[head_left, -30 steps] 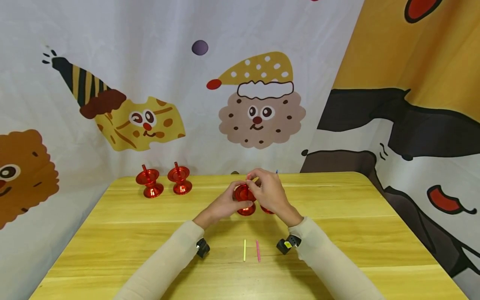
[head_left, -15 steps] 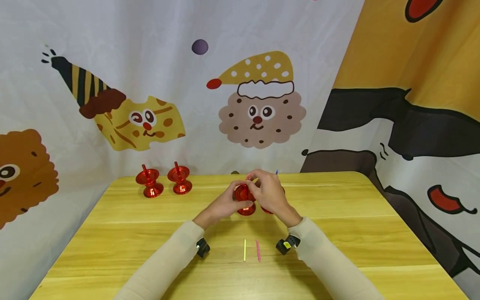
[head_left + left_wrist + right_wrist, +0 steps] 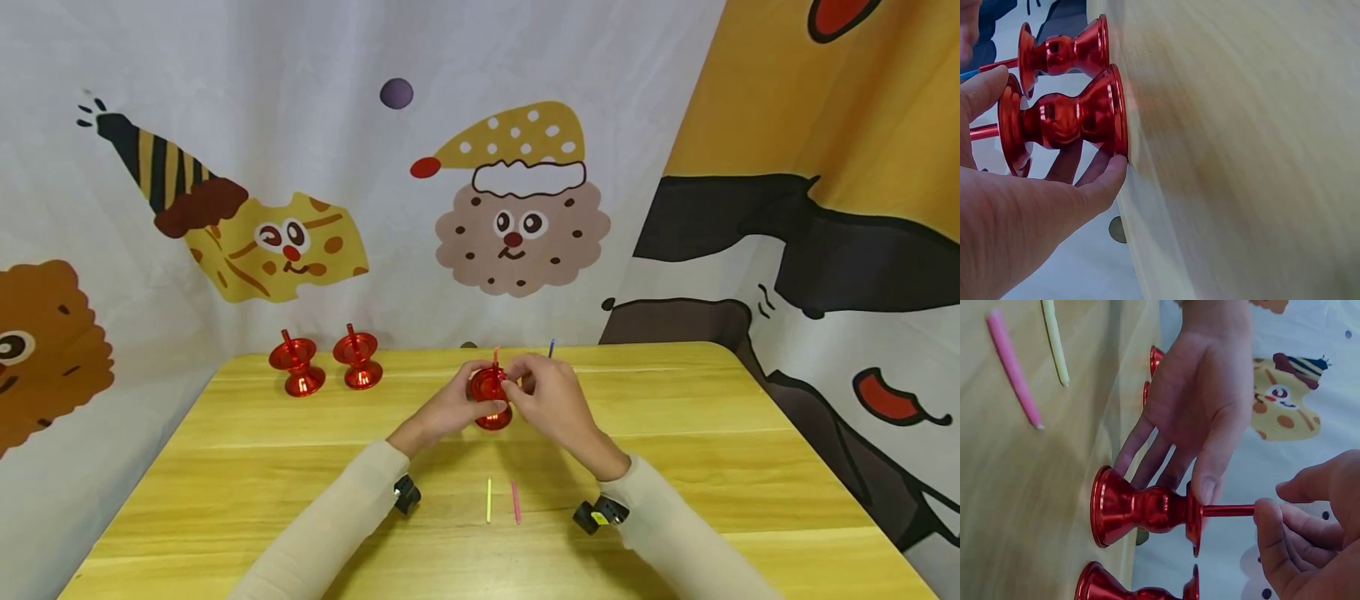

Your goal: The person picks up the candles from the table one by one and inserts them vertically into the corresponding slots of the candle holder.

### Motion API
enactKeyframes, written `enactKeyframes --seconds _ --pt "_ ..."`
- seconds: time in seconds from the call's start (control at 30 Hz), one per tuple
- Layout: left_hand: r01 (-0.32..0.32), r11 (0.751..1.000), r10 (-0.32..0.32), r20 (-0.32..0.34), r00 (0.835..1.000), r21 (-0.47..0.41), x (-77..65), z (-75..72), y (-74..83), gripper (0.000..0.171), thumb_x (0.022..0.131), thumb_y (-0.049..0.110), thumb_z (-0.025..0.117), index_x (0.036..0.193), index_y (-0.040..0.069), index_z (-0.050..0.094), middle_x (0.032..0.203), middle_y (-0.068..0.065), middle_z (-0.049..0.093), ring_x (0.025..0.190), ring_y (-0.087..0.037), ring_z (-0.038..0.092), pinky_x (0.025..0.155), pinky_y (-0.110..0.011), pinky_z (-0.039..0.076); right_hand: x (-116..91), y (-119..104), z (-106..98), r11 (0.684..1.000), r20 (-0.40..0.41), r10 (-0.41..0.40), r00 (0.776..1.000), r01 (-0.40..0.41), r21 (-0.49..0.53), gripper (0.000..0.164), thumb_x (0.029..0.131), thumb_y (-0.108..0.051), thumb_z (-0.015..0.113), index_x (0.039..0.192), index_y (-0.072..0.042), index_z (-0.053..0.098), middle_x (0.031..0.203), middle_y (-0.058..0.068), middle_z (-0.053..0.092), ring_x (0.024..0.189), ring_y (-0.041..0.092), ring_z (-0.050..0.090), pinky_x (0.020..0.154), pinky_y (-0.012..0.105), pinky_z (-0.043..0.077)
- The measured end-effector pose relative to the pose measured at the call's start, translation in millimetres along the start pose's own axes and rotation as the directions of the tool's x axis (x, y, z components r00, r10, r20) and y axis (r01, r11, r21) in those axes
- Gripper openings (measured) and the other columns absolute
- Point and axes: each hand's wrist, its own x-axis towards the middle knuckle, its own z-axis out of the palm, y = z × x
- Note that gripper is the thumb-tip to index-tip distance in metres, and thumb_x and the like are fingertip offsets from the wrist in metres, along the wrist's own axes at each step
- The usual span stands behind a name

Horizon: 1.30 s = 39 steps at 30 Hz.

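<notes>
Backdrop cloth (image 3: 405, 250): one winking cheese and one round biscuit in a spotted cap printed on it, behind the worktop (image 3: 187, 500).
Red holders: four counted across the views, each with a flared base and a dish.
First holder (image 3: 303, 382): far left, upright near the back edge, red tube standing from its dish.
Second holder (image 3: 363, 375): just right of the first, upright, same shape, tube up.
Left hand (image 3: 448, 404): grips the third holder, thumb at the dish, fingers curled along the waist and base.
Candles: four counted; two in holders, two lying loose.
Yellow candle (image 3: 489, 500): one, on the worktop nearer the person, between the forearms.
Third holder (image 3: 492, 419): mid-worktop towards the back, upright, in the left hand.
Coral candle (image 3: 496, 356): one, upright, tip above the third holder's tube.
Pink candle (image 3: 516, 502): one, lying just right of the yellow, roughly parallel.
Right hand (image 3: 551, 396): fingers loosely bent, gap between thumb and forefinger, grasping nothing; one fingertip right at the third holder's tube, contact cannot be told.
Fourth holder (image 3: 1063, 55): just beside the third; hidden by the right hand in the head view.
Blue candle (image 3: 552, 348): one, upright in the fourth holder's tube.
</notes>
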Motion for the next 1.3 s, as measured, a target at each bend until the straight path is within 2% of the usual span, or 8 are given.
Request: enactKeyframes --seconds 0.23,0.37,0.53,0.67,0.9,1.0,1.13,1.3 --pt "0.014 0.999 -0.013 -0.019 1.000 0.035 0.9 -0.7 0.2 0.076 0.103 0.017 0.077 0.166 0.008 0.034 0.152 -0.024 0.059 0.140 -0.041 0.060 0.115 -0.055 0.051 -29.2 -4.2 -20.9 0.998 0.168 -0.005 0.986 -0.007 0.067 0.010 0.095 -0.001 0.082 0.093 -0.010 0.077 0.083 -0.006 0.073 0.066 0.009 0.065 0.059 0.026 0.056" --pt "0.011 0.999 -0.009 -0.032 0.999 0.033 -0.2 -1.6 1.4 0.076 0.103 0.017 0.078 0.165 0.007 0.035 0.150 -0.025 0.061 0.140 -0.041 0.060 0.115 -0.056 0.050 -46.6 1.6 -26.8 0.997 0.292 -0.015 0.956 -0.008 0.079 0.012 0.095 -0.001 0.081 0.092 -0.011 0.076 0.085 -0.009 0.072 0.071 0.005 0.066 0.062 0.025 0.058" --pt "0.013 0.999 -0.012 -0.037 0.999 0.038 -1.7 -4.3 2.5 0.079 0.103 0.019 0.079 0.167 0.008 0.034 0.146 -0.025 0.063 0.136 -0.040 0.062 0.112 -0.054 0.052 -64.5 14.2 -21.9 0.996 0.413 -0.044 0.910 0.009 0.086 0.013 0.092 -0.001 0.080 0.090 -0.013 0.075 0.081 -0.013 0.070 0.072 0.000 0.064 0.063 0.024 0.056" --pt "0.031 0.996 -0.026 -0.060 0.998 0.081 -6.5 -10.4 5.8 0.083 0.102 0.024 0.080 0.169 0.011 0.034 0.146 -0.023 0.061 0.137 -0.040 0.059 0.110 -0.057 0.053 -74.8 21.5 -13.5 0.996 0.472 -0.047 0.880 0.002 0.094 0.013 0.092 -0.008 0.086 0.088 -0.015 0.075 0.076 -0.016 0.067 0.070 -0.002 0.062 0.064 0.024 0.055" --pt "0.060 0.990 -0.041 -0.150 0.988 0.124 -25.9 -40.3 8.9 0.082 0.104 0.027 0.078 0.170 0.009 0.033 0.158 -0.021 0.054 0.152 -0.046 0.045 0.120 -0.063 0.042 -81.8 23.6 -1.9 0.996 0.501 -0.006 0.865 -0.038 0.078 0.025 0.089 -0.030 0.094 0.084 -0.019 0.072 0.069 -0.017 0.062 0.062 -0.003 0.054 0.058 0.022 0.048" --pt "0.080 0.988 -0.050 -0.213 0.976 0.134 -38.7 -58.8 7.2 0.077 0.107 0.026 0.075 0.169 0.007 0.033 0.160 -0.022 0.052 0.154 -0.046 0.042 0.122 -0.062 0.040 -82.5 23.6 2.1 0.998 0.506 0.006 0.863 -0.040 0.057 0.029 0.087 -0.034 0.096 0.082 -0.021 0.071 0.068 -0.018 0.060 0.061 -0.003 0.052 0.057 0.022 0.047" --pt "0.111 0.988 -0.071 -0.318 0.945 0.110 -55.3 -83.5 3.4 0.070 0.109 0.023 0.071 0.165 0.001 0.035 0.161 -0.026 0.048 0.153 -0.046 0.042 0.121 -0.061 0.041 -82.9 23.2 4.9 0.998 0.506 0.022 0.863 -0.047 0.037 0.033 0.083 -0.035 0.098 0.081 -0.018 0.070 0.067 -0.017 0.059 0.060 -0.002 0.052 0.057 0.022 0.046" --pt "0.157 0.984 -0.104 -0.454 0.885 0.079 -70.5 -107.6 0.9 0.066 0.110 0.021 0.067 0.160 -0.007 0.033 0.159 -0.029 0.042 0.148 -0.046 0.045 0.121 -0.059 0.041 -83.6 21.7 3.9 0.997 0.511 0.039 0.859 -0.070 0.042 0.033 0.079 -0.029 0.100 0.082 -0.014 0.070 0.067 -0.016 0.059 0.060 -0.001 0.053 0.057 0.023 0.046"
